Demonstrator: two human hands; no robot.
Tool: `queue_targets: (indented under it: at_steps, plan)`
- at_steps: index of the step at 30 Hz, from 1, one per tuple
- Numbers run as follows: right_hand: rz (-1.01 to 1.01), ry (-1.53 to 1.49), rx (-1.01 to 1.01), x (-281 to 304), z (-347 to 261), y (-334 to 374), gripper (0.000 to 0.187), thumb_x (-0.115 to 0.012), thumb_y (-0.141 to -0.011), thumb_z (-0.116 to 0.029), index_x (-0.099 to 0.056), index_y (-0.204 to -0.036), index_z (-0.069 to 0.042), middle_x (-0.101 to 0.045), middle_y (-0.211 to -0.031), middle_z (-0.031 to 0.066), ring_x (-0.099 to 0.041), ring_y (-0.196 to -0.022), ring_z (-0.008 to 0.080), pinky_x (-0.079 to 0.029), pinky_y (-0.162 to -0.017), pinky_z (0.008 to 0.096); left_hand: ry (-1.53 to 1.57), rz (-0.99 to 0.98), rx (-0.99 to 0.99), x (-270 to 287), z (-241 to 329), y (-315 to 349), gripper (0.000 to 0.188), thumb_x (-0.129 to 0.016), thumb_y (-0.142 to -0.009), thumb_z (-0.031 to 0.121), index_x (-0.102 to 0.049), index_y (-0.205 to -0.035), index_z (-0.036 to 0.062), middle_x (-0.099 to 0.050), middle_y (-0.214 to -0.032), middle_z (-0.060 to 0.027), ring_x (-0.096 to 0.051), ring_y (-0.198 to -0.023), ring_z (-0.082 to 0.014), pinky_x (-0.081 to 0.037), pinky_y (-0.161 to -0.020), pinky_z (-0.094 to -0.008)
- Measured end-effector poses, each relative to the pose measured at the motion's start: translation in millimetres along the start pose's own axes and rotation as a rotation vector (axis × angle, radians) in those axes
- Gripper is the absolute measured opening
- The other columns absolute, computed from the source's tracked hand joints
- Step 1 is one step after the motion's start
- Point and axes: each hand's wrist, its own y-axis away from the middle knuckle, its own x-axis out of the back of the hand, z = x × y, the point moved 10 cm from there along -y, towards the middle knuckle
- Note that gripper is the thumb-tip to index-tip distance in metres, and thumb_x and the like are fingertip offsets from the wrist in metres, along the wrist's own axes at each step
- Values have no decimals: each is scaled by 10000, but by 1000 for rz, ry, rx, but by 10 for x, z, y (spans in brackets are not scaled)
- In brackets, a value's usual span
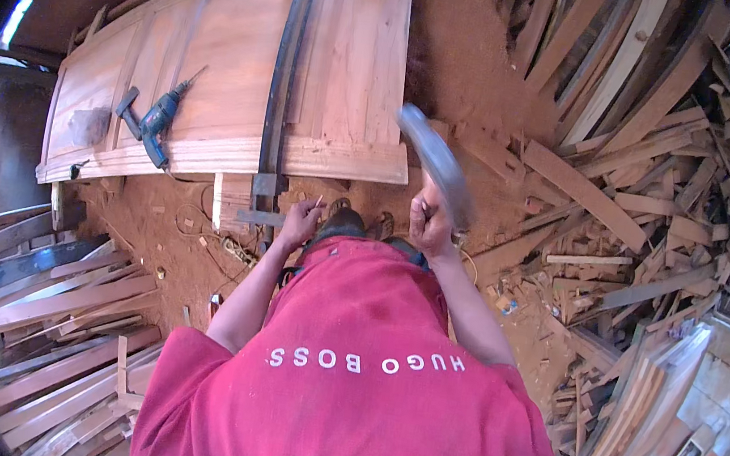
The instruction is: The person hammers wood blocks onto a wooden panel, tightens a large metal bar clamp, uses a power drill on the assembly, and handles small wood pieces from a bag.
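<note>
My right hand (431, 228) is closed around the pale handle of a hammer (437, 162). The hammer is raised beside the right end of a panelled wooden door (233, 42), its metal head smeared by motion. My left hand (299, 223) is closed near the door's front edge, close to the lower end of a long dark bar clamp (282, 74) that lies across the door. A thin, pale tip shows at its fingers; I cannot make out what it is. A blue-green power drill (158, 121) with a long bit and dark side handle lies on the door.
A crumpled clear plastic bag (88, 125) sits at the door's left end. Stacked boards (59, 301) lie on the left. Offcuts and planks (585, 195) are heaped on the right. A yellowish cord (194, 222) trails over the reddish, dusty ground.
</note>
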Motion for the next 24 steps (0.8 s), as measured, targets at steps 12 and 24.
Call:
queue_targets:
  at_steps: [12,24]
  plan:
    - [312,58,432,134,-144,-1400,266,-558,-958,-297,-550,-987,-32,-640,-768,218,-642,-716,444,-491,-603,511,-200,120,-401,565,1411,-1309,329,-596,-945,207,-645,-1204,11,-699,-884,-159,-700,-752,-195,-532,-661,-341]
    - [148,150,154,-93,357,-1497,276,-532,-969,-331,-498,-956,-57,-616,-707,259,-619,-694,479,-465,-581,572,217,75,-372,631,1689,-1158,463,-525,-976,47,-363,-1399,138,-531,-877,-84,-651,-629,-179,-535,-504,-289]
